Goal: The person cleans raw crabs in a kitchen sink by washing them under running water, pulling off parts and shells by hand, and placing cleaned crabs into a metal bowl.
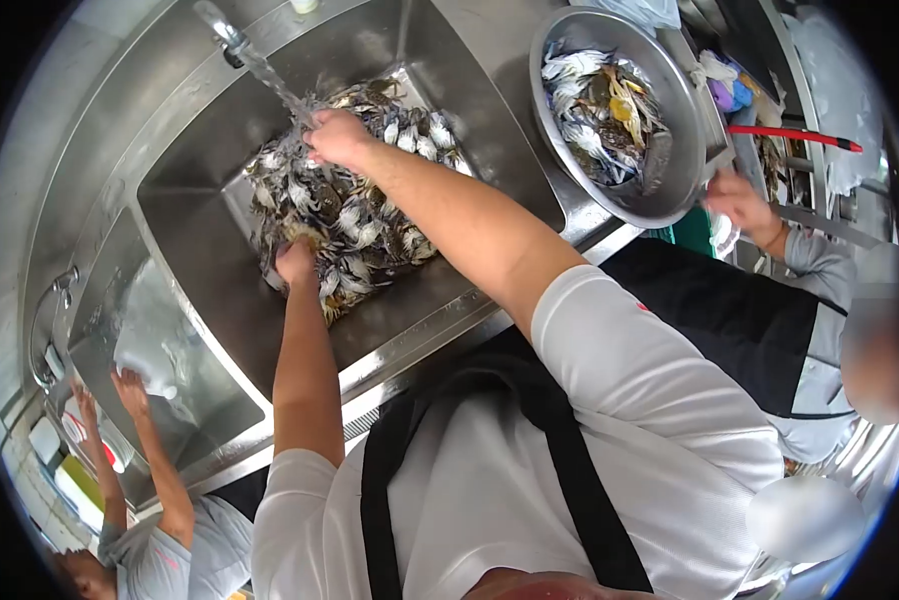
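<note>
A big heap of crabs lies in the steel sink. Water runs from the faucet at the top left. My right hand is in the stream at the heap's upper part, fingers bent down; whether they hold anything is hidden by splashing water. Lower down, my left hand reaches into the heap's left side, closed against a yellowish-brown crab, its fingertips partly hidden.
A steel bowl of crabs stands right of the sink. Beside it a co-worker's hand is near a knife. At the lower left, another co-worker's hands are over a second basin.
</note>
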Motion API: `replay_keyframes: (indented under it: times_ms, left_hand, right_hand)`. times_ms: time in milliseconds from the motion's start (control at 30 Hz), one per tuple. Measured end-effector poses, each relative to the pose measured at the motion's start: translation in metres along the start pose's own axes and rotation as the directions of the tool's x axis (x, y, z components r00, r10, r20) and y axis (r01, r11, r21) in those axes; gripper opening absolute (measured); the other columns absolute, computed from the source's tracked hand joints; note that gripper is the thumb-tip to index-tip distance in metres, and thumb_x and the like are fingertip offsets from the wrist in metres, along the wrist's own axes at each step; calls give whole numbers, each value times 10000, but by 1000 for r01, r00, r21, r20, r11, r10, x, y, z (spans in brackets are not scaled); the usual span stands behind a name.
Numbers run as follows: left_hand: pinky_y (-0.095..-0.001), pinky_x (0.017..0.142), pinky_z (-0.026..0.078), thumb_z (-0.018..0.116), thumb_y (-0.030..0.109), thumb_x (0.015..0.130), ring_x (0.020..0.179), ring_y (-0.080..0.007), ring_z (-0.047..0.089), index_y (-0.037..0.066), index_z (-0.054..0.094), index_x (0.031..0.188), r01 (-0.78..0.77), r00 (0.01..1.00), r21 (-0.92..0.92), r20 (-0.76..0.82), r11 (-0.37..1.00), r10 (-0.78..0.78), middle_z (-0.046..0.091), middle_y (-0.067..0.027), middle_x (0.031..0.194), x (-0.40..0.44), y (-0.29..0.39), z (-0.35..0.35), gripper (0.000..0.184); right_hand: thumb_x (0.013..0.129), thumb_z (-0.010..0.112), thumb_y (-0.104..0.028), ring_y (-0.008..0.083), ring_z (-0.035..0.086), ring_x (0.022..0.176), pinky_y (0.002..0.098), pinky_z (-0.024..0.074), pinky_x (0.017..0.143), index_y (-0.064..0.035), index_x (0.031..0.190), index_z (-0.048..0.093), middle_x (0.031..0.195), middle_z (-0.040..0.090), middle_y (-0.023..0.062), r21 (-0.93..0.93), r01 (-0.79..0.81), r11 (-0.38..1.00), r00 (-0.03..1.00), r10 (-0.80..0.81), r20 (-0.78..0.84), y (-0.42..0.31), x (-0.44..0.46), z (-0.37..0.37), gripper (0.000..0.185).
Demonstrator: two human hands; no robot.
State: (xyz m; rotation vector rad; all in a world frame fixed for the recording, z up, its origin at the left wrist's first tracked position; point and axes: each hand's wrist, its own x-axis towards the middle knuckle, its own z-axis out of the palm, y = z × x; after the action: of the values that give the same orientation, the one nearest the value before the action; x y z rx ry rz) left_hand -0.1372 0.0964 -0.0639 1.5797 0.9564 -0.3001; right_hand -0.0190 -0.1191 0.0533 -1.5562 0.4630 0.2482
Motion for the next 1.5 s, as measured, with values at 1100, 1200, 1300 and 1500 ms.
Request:
replay_keyframes:
  times_ms: [1100, 1200, 1300, 1500]
  left_hand:
    - [-274, 700, 533, 651, 174, 879, 755, -140, 648, -11, 671, 1034, -297, 783, -50, 559, 954, 273, 692, -61, 911, -64, 186, 103, 242]
    - [-297, 737, 550, 627, 174, 914, 800, -160, 653, -19, 654, 1086, -179, 746, -142, 625, 973, 229, 683, -78, 965, -57, 181, 94, 260]
    - [-313, 767, 554, 645, 158, 918, 855, -169, 655, -29, 634, 1139, -161, 718, -185, 652, 970, 243, 672, -88, 1006, -71, 183, 88, 289]
    - [-290, 809, 538, 688, 108, 875, 885, -162, 654, -53, 589, 1195, -352, 699, -91, 636, 932, 326, 665, -84, 1014, -68, 180, 85, 372]
  right_hand:
    - [880, 707, -270, 199, 683, 915, 305, 519, 830, 14, 1161, 667, 1065, 716, 135, -382, 132, 915, 942, -236, -239, -14, -55, -75, 402]
    - [887, 711, -244, 184, 669, 896, 311, 533, 755, 36, 1213, 592, 1078, 679, 113, 310, -129, 942, 989, 100, 106, -8, -40, -66, 446]
    - [898, 691, -191, 175, 666, 857, 323, 540, 700, 9, 1156, 604, 1014, 676, 91, 397, -239, 886, 962, 160, 222, -10, -46, -64, 338]
    - [887, 674, -102, 181, 663, 790, 330, 535, 665, -22, 1050, 609, 955, 663, 76, 512, -256, 820, 963, 170, 209, -7, -44, -59, 192]
